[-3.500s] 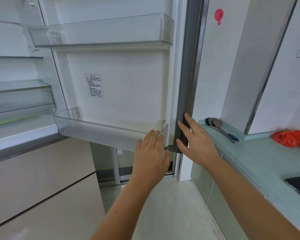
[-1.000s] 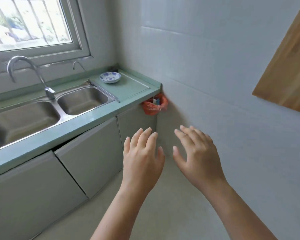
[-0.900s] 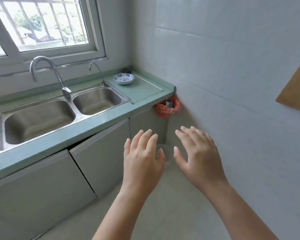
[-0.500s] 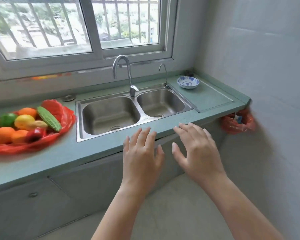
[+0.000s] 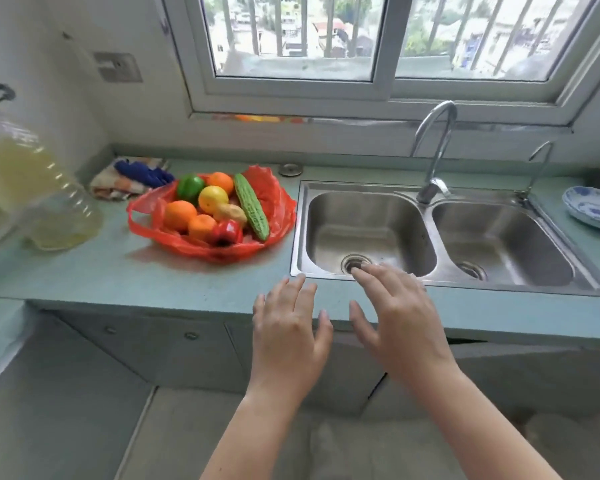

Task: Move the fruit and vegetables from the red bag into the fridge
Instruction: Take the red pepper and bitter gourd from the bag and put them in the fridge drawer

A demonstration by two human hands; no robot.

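— Head view: where's the red bag [image 5: 274,199]?
— Spread open on the green counter [image 5: 118,275], just left of the double sink [image 5: 426,230]. It holds oranges [image 5: 180,215], a lemon [image 5: 212,199], a green fruit [image 5: 190,187], a red pepper [image 5: 226,233] and a bumpy gourd [image 5: 251,206].
— And the hands?
— Left hand [image 5: 286,336] and right hand [image 5: 400,320] both loosely spread, holding nothing, over the counter's edge.
— Changed?
— Half a second ago the bag sat at the far left; now it's nearer centre.
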